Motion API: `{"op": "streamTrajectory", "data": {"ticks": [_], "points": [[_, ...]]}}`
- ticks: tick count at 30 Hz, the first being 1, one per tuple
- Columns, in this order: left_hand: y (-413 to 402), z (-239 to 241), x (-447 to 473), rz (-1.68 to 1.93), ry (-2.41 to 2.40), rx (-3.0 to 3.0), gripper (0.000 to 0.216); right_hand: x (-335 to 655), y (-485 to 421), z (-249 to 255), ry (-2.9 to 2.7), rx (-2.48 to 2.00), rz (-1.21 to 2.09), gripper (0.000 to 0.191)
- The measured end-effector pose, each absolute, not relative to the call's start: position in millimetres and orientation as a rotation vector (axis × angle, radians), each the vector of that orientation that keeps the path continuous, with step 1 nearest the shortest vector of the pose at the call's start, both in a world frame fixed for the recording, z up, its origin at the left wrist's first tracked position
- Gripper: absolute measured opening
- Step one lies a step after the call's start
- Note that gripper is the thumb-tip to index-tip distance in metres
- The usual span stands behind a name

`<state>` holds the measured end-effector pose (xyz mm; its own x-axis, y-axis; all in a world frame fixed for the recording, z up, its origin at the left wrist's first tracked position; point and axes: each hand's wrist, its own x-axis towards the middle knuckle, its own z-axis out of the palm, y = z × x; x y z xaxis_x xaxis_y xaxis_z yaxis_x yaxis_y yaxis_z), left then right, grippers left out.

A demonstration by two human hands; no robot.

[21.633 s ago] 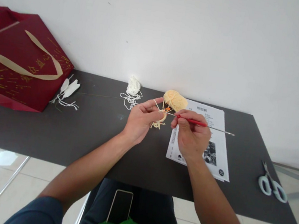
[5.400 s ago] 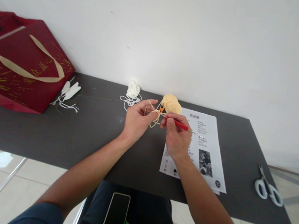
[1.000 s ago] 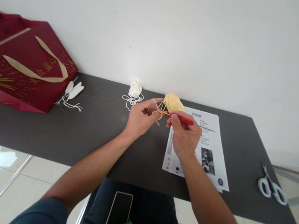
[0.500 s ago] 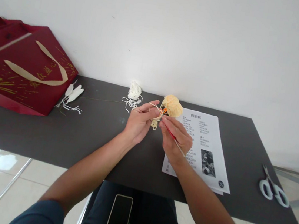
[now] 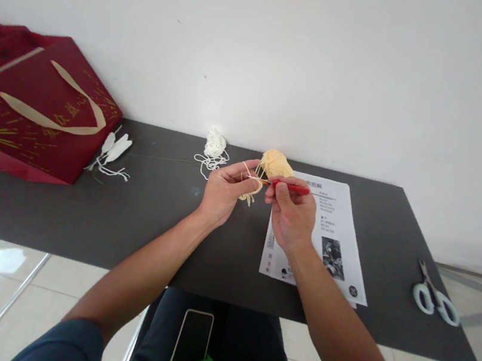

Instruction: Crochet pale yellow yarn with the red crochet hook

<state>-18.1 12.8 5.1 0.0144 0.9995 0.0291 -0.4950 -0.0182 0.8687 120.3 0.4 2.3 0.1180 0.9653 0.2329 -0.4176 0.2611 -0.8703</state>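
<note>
My left hand is closed on a small piece of cream-yellow crochet work, with a strand of yarn looped over the raised index finger. A red-handled crochet hook lies in the grip of my right hand, almost level, its thin metal tip reaching left to the yarn at my left fingers. Whether the tip sits inside a stitch is too small to tell. Just behind the hands rests a ball of pale yellow yarn, from which strands run to the crochet work.
Printed pattern sheets lie under and beside my right hand. White yarn is at the back, and white crocheted pieces lie by a red gift bag on the left. Scissors rest near the right edge. A phone is on my lap.
My right hand has turned palm-up and moved slightly right, bringing the crochet hook from a slant to nearly level. My left hand stays in about the same place, holding the crochet work.
</note>
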Motion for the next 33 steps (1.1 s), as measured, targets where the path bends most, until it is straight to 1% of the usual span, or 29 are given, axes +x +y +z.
{"op": "streamTrajectory", "data": {"ticks": [7, 14, 20, 26, 33], "points": [[13.4, 2.2, -19.6, 1.451, 0.794, 0.917, 0.042, 127.0, 4.6, 5.3, -0.945, -0.696, 1.134, 0.027], [11.8, 6.9, -22.7, 1.458, 0.886, 1.026, 0.036, 130.7, 5.3, 3.0, -1.010, -0.701, 1.072, 0.024], [13.6, 10.5, -29.9, 1.387, 0.992, 1.138, 0.033, 135.9, 6.7, -0.8, -1.117, -0.697, 0.997, 0.020], [15.4, 12.0, -34.3, 1.296, 0.994, 1.209, 0.030, 140.2, 8.9, 0.4, -1.122, -0.705, 1.075, 0.024], [16.7, 7.4, -35.5, 1.273, 0.880, 1.188, 0.028, 139.7, 8.0, 4.8, -1.058, -0.670, 1.166, 0.024]]}}
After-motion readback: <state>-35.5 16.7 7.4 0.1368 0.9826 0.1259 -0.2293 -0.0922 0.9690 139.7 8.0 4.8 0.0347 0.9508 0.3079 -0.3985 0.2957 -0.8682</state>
